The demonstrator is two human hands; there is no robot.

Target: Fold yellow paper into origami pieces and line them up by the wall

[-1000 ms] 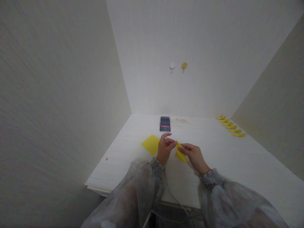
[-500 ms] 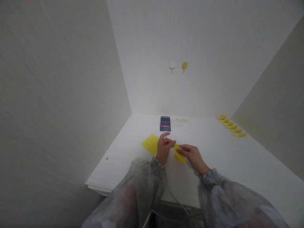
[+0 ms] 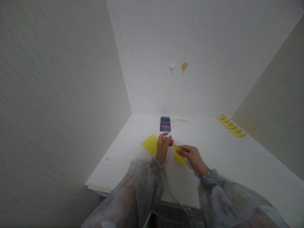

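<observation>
Now, versus a second ago, the left hand (image 3: 162,147) has curled tighter onto the top corner of the folded yellow paper (image 3: 180,157), held lower between both hands, the right hand (image 3: 192,155) pinching its right edge, so creasing continues.

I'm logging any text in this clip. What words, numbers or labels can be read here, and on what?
Phone screen: rows of marks and a red bar, too blurred to read.
Held paper, flat sheet, folded pieces at the right: no print visible.
Wall hooks: no text.
</observation>
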